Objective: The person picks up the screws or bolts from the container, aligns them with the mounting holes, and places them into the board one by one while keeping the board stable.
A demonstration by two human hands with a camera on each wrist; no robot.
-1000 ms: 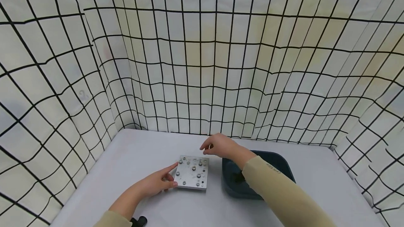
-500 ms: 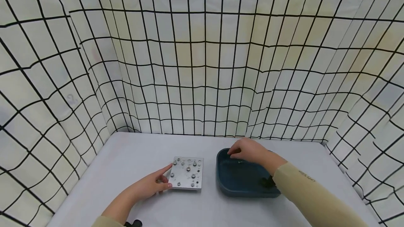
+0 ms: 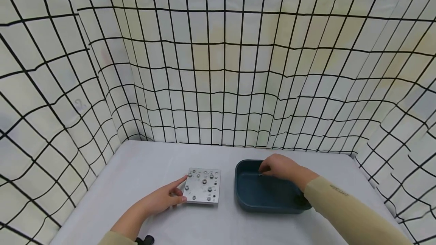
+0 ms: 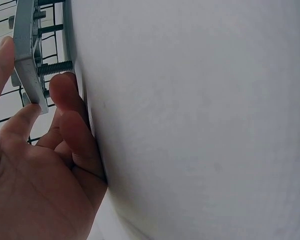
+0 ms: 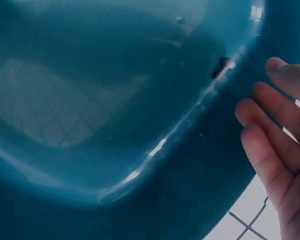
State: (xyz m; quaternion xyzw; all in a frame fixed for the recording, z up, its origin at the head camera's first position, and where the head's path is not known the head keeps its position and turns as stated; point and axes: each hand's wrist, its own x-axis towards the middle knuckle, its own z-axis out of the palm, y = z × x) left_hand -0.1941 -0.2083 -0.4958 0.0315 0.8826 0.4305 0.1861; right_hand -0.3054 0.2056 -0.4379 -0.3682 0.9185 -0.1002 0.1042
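In the head view, my left hand (image 3: 163, 201) grips the left edge of a square metal plate (image 3: 197, 189). Its thumb is at the near corner and its index finger reaches along the edge. Several bolts (image 3: 204, 181) sit in the plate; the left wrist view shows their threaded ends (image 4: 57, 67) sticking out underneath, beside curled fingers. My right hand (image 3: 281, 166) dips over the far side of a dark blue tray (image 3: 240, 197). Its fingers (image 5: 257, 150) are loosely bent with nothing between them. A small bolt (image 5: 225, 69) lies by the tray's inner wall, just off the fingertips.
The plate and tray stand side by side on a white-covered table (image 3: 163, 158), with a gap between them. White walls with a black grid (image 3: 225, 86) enclose the table's back and sides. A black object (image 3: 148, 240) shows beside the left sleeve.
My right hand has moved from beyond the plate's far right corner, rightward to the tray, and then lower into it. My left hand stays on the plate; the head view has shifted slightly.
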